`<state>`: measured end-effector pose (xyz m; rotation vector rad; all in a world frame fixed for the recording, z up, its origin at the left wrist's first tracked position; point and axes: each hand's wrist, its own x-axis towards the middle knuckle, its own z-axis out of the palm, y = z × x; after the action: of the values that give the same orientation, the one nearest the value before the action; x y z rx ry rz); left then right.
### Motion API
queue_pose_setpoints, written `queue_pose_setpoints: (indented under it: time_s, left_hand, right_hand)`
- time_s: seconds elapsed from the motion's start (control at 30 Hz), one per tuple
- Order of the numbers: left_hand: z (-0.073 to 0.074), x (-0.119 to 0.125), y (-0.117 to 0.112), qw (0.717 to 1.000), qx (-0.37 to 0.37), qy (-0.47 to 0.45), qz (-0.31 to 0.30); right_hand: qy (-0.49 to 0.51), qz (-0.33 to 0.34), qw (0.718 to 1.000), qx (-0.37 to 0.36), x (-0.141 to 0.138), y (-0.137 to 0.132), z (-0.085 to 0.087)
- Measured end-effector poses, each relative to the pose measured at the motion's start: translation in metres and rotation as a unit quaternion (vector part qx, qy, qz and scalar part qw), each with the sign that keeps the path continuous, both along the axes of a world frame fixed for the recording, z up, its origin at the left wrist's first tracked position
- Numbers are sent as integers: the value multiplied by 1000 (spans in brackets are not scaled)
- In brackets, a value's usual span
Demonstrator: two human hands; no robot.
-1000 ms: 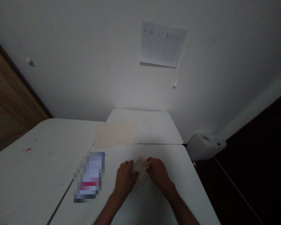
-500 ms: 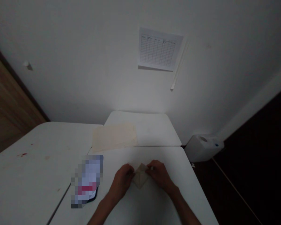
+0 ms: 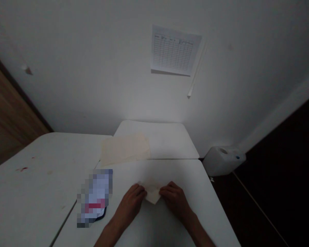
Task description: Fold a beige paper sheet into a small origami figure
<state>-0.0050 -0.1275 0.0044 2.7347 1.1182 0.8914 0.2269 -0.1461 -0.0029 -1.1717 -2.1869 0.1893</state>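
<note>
The paper (image 3: 153,197) is between the hands over the table (image 3: 195,178) — its sides are hidden by fingers, its far edge blurred. It looks small, pale and folded, a corner pointing toward the person. The left hand (image 3: 134,198) and right hand (image 3: 175,199) each pinch one side. Half a second ago its far corner showed distinctly; now it is faint. Leftward, pixels mask a device (image 3: 99,193).

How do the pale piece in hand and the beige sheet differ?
The pale piece looks smaller than the beige sheet.
Left hand and right hand hold the pale piece; the beige sheet lies untouched.
The pale piece's near side is pointed; the beige sheet's is nearly straight.
Both look thin.
</note>
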Motion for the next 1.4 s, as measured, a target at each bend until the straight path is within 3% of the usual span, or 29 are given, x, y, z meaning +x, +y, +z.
queue_pose_setpoints:
  time_s: [0.17, 0.37, 0.47, 0.67, 0.87, 1.1, 1.4]
  left_hand:
    - [-11, -6, -7, 1000, -12, -13, 15]
    - [-22, -14, -18, 998, 35, 17, 52]
    - [-18, -9, -20, 997, 7, 50, 58]
    - [-3, 7, -15, 990, -102, 91, -31]
    - [-8, 4, -16, 993, -90, 76, -20]
    - [-13, -8, -23, 999, -30, 12, 29]
    - [-1, -10, -26, 993, -49, -91, 52]
  right_hand:
    - [16, -13, 1000, -23, 3, -6, -4]
    - [-29, -12, 999, -19, 7, -11, 1]
    - [-62, 5, 998, -25, 6, -12, 6]
    - [-122, 4, 991, -48, 2, -12, 22]
    - [-157, 26, 984, -80, -1, -11, 31]
    - [-129, -30, 989, -66, 3, -14, 17]
    - [-37, -66, 997, -25, 6, -14, -2]
